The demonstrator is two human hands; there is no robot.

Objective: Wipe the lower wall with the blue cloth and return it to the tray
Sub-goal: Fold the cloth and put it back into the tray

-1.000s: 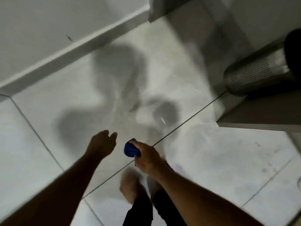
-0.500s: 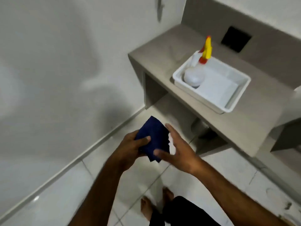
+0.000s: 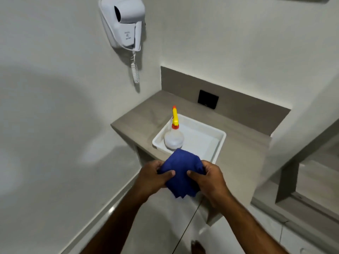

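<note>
Gripping blue cloth (image 3: 180, 173) | left hand (image 3: 152, 177), right hand (image 3: 211, 180) fingers clamped on it | just before white tray (image 3: 221, 143)

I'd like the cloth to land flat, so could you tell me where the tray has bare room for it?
The white tray is bare across its middle and right, between the spray bottle and the right wall. The left corner is crowded by the bottle. Both hands, left hand and right hand, hold the blue cloth at its near rim.
</note>
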